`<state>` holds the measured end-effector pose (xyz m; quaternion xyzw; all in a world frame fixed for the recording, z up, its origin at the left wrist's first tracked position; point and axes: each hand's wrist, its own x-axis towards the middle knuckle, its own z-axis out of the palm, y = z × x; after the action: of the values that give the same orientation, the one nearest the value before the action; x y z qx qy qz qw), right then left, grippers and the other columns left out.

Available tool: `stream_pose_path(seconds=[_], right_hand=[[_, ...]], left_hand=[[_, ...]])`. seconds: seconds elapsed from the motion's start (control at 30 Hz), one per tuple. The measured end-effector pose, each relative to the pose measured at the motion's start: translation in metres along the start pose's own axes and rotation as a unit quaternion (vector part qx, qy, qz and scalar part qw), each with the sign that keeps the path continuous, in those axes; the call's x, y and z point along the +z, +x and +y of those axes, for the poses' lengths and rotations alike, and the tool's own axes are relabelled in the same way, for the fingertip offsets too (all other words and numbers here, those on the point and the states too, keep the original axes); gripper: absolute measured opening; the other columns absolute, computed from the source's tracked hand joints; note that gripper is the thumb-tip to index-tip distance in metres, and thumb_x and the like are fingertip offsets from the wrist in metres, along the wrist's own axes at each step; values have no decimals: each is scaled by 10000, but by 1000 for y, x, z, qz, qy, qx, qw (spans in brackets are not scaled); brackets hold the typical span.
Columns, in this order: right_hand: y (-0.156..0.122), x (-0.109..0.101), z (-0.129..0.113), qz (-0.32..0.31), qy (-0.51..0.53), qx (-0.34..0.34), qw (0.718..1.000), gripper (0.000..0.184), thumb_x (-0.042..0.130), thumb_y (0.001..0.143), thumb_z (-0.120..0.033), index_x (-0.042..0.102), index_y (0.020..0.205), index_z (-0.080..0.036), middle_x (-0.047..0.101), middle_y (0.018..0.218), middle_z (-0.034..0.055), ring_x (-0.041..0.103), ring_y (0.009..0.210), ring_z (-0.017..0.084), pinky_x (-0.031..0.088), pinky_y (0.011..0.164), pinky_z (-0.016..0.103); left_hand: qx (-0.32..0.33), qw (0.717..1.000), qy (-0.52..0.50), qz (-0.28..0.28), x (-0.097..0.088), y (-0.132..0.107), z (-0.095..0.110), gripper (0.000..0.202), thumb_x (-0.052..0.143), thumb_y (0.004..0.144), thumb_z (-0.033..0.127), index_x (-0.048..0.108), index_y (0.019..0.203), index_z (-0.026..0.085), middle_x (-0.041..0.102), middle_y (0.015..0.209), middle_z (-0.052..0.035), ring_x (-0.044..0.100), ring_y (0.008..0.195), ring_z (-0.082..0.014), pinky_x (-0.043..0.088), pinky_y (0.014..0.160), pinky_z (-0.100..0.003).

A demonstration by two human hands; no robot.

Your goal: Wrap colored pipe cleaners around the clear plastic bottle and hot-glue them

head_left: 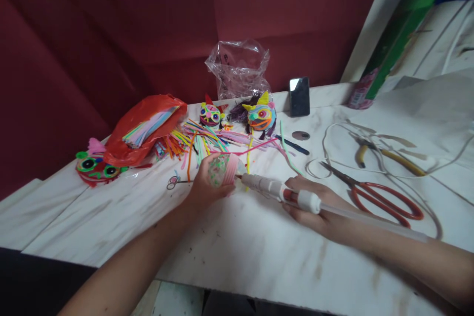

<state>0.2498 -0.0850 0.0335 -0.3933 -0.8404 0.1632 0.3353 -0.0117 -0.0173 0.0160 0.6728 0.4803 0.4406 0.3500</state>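
My left hand (207, 185) is closed around a small round craft piece (222, 169), pink with green speckles, held just above the white marble table (237, 247). My right hand (314, 207) grips a white glue gun (274, 188) with a long glue stick trailing back over my wrist. The gun's nozzle touches the right side of the craft piece. A heap of coloured pipe cleaners (207, 140) lies just behind my left hand.
Red-handled scissors (381, 197) and yellow-handled pliers (392, 155) lie right of my hand, among a white cord. Finished colourful faces (261, 114) (210, 114) (95, 168), a red bag (148, 126), a clear bag (239, 69) and a phone (299, 96) stand behind.
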Motion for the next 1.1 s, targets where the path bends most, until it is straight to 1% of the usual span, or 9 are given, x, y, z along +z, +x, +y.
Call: stream_pose_path(seconds=[0.13, 0.23, 0.4, 0.5, 0.57, 0.67, 0.87, 1.0, 1.1], right_hand=[[0, 0, 1, 1, -2, -16, 1000, 166, 455, 866, -237, 443, 701, -227, 529, 634, -6, 519, 578, 143, 416, 594, 276], [-1, 1, 1, 3, -3, -24, 1000, 171, 441, 868, -234, 438, 697, -228, 524, 628, -5, 514, 584, 144, 410, 592, 276], [-1, 1, -1, 3, 4, -2, 1000, 157, 456, 859, -234, 445, 702, -226, 533, 639, -4, 507, 572, 137, 407, 582, 271], [0, 0, 0, 2, 4, -13, 1000, 165, 445, 865, -242, 452, 700, -226, 529, 633, -1, 517, 588, 145, 411, 592, 275], [0, 0, 0, 3, 7, -6, 1000, 158, 444, 862, -239, 457, 705, -227, 527, 634, -3, 518, 583, 144, 411, 591, 274], [0, 0, 1, 0, 16, 15, 1000, 143, 454, 854, -239, 455, 712, -227, 524, 641, -6, 518, 570, 140, 413, 584, 269], [-1, 2, 0, -12, 10, -26, 1000, 182, 426, 874, -228, 435, 692, -226, 511, 640, -2, 499, 589, 139, 428, 635, 280], [0, 1, 0, -4, 6, -4, 1000, 170, 439, 860, -243, 438, 691, -229, 509, 622, -2, 487, 579, 144, 426, 616, 285], [-1, 1, 0, -12, 1, -8, 1000, 175, 441, 858, -238, 447, 684, -225, 527, 631, 6, 492, 578, 145, 415, 593, 284]], left_hand=[[6, 1000, 9, 2, 0, 0, 3, 789, 795, 543, 305, 457, 1242, 169, 580, 1262, -135, 560, 1191, -332, 470, 995, -446], [13, 1000, 11, 2, 0, 1, 2, 783, 794, 550, 316, 452, 1240, 174, 567, 1288, -142, 558, 1206, -320, 456, 1020, -449], [21, 1000, 7, -1, 0, 1, 1, 779, 796, 552, 317, 452, 1235, 164, 580, 1269, -154, 576, 1181, -322, 469, 996, -453], [23, 1000, 8, 4, -1, 1, 2, 761, 800, 556, 309, 465, 1228, 186, 585, 1268, -131, 576, 1181, -314, 468, 995, -448], [22, 1000, 8, 4, -1, 0, 2, 767, 805, 547, 317, 470, 1226, 196, 588, 1262, -116, 577, 1175, -312, 472, 989, -446], [17, 1000, 6, -4, -1, 0, 2, 773, 807, 557, 315, 461, 1237, 193, 581, 1268, -119, 567, 1185, -309, 470, 992, -439], [0, 1000, 2, -11, 0, 0, 2, 776, 796, 578, 296, 433, 1257, 203, 559, 1296, -123, 561, 1191, -302, 481, 979, -432], [8, 1000, 1, -11, -1, 1, 2, 804, 809, 545, 301, 435, 1248, 189, 583, 1254, -126, 584, 1157, -302, 487, 973, -437], [16, 1000, 9, -5, -2, 1, 1, 783, 807, 555, 301, 449, 1244, 200, 586, 1254, -115, 585, 1161, -305, 490, 969, -445]])
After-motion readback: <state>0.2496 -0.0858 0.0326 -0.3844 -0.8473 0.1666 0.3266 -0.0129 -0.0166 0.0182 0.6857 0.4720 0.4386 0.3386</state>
